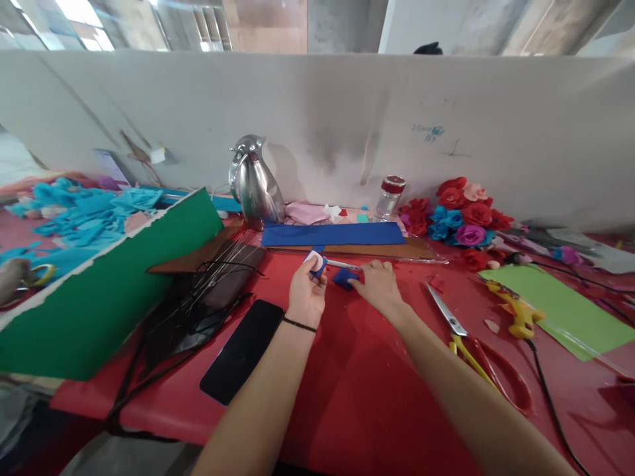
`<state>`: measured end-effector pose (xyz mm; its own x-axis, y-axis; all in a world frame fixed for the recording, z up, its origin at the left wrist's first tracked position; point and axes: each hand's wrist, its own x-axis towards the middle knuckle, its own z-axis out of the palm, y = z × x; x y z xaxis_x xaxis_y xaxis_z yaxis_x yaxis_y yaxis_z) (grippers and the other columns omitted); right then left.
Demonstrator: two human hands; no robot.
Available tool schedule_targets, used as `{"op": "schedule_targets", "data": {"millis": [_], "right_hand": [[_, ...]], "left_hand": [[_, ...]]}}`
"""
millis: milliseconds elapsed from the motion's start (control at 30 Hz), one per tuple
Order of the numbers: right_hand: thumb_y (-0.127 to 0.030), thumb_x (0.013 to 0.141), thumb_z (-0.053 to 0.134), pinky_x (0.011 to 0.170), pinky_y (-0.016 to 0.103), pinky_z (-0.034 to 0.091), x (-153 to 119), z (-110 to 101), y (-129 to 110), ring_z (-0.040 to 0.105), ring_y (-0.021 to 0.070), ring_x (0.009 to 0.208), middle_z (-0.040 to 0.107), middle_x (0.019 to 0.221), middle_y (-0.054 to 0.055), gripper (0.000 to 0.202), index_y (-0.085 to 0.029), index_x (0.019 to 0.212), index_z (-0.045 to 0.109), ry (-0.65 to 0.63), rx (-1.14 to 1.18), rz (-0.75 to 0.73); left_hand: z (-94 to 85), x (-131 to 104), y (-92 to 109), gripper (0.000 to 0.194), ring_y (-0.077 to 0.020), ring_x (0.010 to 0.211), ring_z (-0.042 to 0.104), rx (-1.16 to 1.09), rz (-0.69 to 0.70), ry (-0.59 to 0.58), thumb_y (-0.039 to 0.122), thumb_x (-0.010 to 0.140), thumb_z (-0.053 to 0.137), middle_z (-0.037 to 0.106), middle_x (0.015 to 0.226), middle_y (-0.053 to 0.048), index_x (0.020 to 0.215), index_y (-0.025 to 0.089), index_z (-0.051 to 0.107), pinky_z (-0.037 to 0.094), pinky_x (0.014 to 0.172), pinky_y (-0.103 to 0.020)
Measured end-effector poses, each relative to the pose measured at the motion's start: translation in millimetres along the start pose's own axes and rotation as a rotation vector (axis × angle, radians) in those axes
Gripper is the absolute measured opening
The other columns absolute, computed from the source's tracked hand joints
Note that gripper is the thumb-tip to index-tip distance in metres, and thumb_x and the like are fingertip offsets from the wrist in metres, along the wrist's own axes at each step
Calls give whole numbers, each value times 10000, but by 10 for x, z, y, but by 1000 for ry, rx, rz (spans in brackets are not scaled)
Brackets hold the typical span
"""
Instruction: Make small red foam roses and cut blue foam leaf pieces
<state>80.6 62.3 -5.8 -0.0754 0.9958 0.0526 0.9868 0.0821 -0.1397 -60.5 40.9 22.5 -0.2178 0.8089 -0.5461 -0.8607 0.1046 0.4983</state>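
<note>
Near the middle of the red table, my left hand (306,292) is closed on a small round white piece (316,262) with blue material around it. Just right of it lies a dark blue folded piece (343,278), which the thumb of my right hand (381,284) reaches. A thin white stick (341,264) spans the space between the two hands; the fingers of my right hand are bent at its right end, and whether they grip it is unclear. Behind both hands lies a long blue strip (333,235) on brown sheets.
Scissors (459,330), a yellow glue gun (522,318) and a green sheet (570,307) lie right. Left are a phone (243,350) and a green board (114,291). A steel jug (256,185), glass jar (389,198) and paper flowers (466,215) stand behind. Another person's hand (12,277) shows far left.
</note>
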Motion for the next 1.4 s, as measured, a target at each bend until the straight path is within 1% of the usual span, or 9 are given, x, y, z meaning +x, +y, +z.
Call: {"op": "schedule_targets", "data": {"millis": [267,433,667,800,900,1000,1100,1233,1400], "right_hand": [[-310,797,649,827,413,358,-34,93,5,463,311,1022,596,1090,127,232,-209,998,705,88,132,25],[-206,701,710,773,402,358,-2,200,-14,495,306,968,649,955,101,78,-219,777,703,198,317,48],[-241,753,620,685,304,410,-79,129,-26,596,201,750,704,785,16,35,-221,772,641,273,525,-13],[-314,812,585,677,314,412,-290,-44,12,595,204,721,692,753,29,116,-214,770,625,613,620,-96],[-219,840,589,733,339,388,-489,-163,68,600,198,760,710,787,30,64,-221,782,616,927,417,-272],[-104,803,635,764,345,368,-656,-221,138,595,174,752,732,834,8,144,-241,849,622,1065,183,-493],[-70,777,660,771,352,373,-749,-205,186,589,176,769,732,862,5,214,-243,896,617,1076,97,-584],[-89,785,643,762,366,422,-771,-120,196,589,196,813,678,929,39,203,-251,901,607,1035,206,-487],[-96,806,594,763,393,506,-748,-58,199,587,231,917,588,1001,80,280,-251,1039,576,952,442,-413]], "left_hand": [[4,-42,-26,72,-43,481,546,6,-19,-50,101,784,606,622,610,1,718,129,608,384,441,-128],[15,-61,-16,79,-45,458,532,2,-17,-36,89,788,592,609,588,2,717,121,607,377,429,-131],[24,-68,22,100,-46,435,520,-5,-40,-57,78,794,582,610,583,-8,703,113,603,378,410,-132],[20,-100,33,65,-53,432,516,16,-96,-126,75,775,604,616,591,-15,720,109,610,395,420,-147],[-3,-139,0,46,-91,504,575,39,-195,-209,74,767,601,640,622,-31,747,111,622,478,520,-200],[-31,-190,-60,103,-156,610,633,40,-344,-370,97,792,545,670,671,-58,736,119,628,540,693,-342],[-49,-235,-105,158,-168,595,619,33,-417,-511,128,807,515,662,639,-54,701,119,632,526,752,-421],[-63,-236,-120,176,-170,652,625,-1,-425,-651,152,811,511,689,705,-67,734,114,664,505,781,-398],[-92,-168,-153,183,-206,831,651,72,-404,-709,172,815,525,720,960,-112,810,101,694,484,825,-376]]}}
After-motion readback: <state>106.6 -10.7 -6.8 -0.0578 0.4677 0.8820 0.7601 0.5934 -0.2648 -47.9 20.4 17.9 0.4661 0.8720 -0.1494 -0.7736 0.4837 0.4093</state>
